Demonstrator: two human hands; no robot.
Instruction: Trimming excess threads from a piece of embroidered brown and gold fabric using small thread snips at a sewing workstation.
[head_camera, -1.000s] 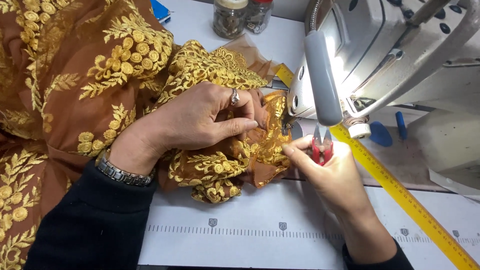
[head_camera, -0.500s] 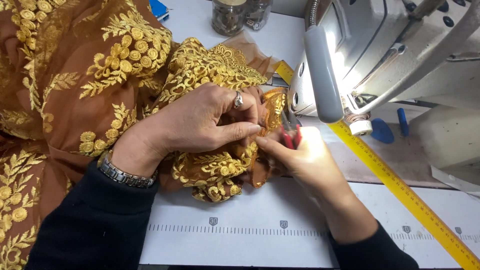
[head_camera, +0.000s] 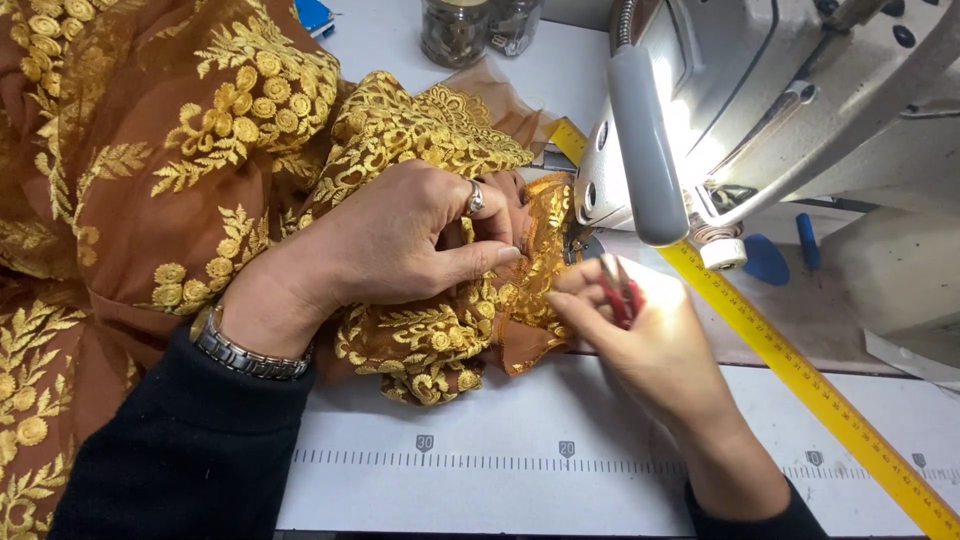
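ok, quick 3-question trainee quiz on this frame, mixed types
1. True or false: the left hand presses on the fabric.
2. What does the right hand hold? A) red snips B) a jar C) the yellow tape
3. Fill in: the yellow tape runs along the table to the ___ of the right hand.

Key: 1 true; 2 A; 3 right. The fingers hide most of the snips; only red handles and a metal tip show, beside the sewing machine.
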